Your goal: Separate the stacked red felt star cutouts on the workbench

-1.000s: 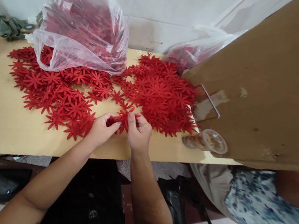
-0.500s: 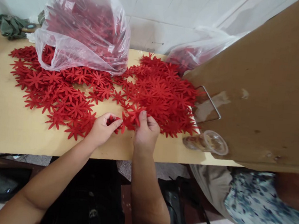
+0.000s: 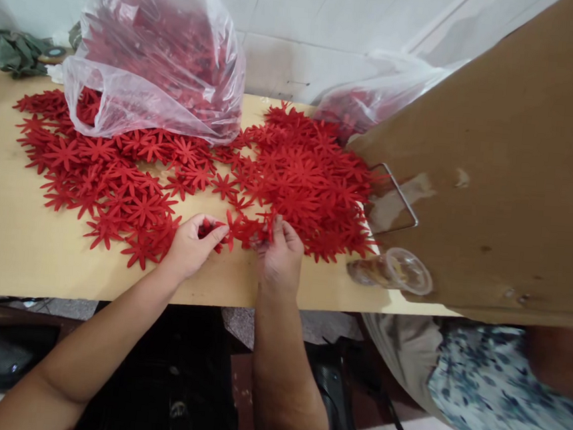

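Red flower-shaped pieces cover much of the tabletop, in a left heap (image 3: 119,173) and a denser right heap (image 3: 304,176). My left hand (image 3: 196,242), near the table's front edge, is closed around several red flower pieces (image 3: 209,230), with one more at its fingertips. Just to the right, my right hand (image 3: 282,251) pinches a red flower piece (image 3: 269,227) between thumb and fingers, at the front of the right heap. The two hands are a short distance apart.
A clear plastic bag (image 3: 164,64) of red pieces stands behind the left heap. At the right are a cardboard sheet (image 3: 512,161), a metal handle (image 3: 402,202) and a clear plastic cup (image 3: 406,271). A person in a patterned garment (image 3: 496,394) sits at lower right.
My hands have moved slightly apart. The flower piece in my right hand has turned from facing up to edge-on. The whole view has shifted a little.
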`<action>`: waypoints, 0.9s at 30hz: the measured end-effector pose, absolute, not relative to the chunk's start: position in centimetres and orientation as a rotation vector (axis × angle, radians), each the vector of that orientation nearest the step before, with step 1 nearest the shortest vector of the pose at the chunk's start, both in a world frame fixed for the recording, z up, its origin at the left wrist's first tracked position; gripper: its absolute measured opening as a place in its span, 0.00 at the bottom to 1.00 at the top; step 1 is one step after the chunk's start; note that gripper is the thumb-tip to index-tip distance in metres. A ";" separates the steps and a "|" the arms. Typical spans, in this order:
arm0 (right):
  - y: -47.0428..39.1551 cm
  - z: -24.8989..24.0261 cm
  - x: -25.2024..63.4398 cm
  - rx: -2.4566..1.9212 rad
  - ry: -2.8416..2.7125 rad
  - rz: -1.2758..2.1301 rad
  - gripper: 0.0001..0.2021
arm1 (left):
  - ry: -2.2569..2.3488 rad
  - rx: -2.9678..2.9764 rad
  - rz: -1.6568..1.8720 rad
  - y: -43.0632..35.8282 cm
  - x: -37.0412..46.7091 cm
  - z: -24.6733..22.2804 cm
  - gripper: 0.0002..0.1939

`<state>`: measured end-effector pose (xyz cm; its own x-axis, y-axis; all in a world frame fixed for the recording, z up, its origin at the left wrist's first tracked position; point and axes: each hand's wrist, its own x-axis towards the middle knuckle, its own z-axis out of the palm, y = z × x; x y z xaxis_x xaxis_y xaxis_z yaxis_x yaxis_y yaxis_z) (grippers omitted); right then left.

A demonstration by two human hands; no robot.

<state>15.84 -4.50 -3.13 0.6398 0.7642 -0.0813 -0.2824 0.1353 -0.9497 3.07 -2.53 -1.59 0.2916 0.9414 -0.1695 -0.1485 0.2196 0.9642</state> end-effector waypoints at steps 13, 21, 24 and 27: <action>-5.3 -2.2 15.7 -1.494 -0.794 0.504 0.22 | 0.562 0.997 0.677 -3.2 2.3 -0.2 0.15; -5.7 -2.5 15.1 -1.431 -0.876 0.565 0.17 | 0.806 1.042 0.853 -2.7 2.9 -1.2 0.09; -6.1 -2.4 14.6 -1.430 -0.912 0.622 0.18 | 0.870 1.108 0.877 -2.8 3.0 -1.0 0.12; -6.4 -2.6 14.3 -1.433 -0.907 0.643 0.20 | 0.824 1.156 0.816 -3.0 3.0 -0.8 0.15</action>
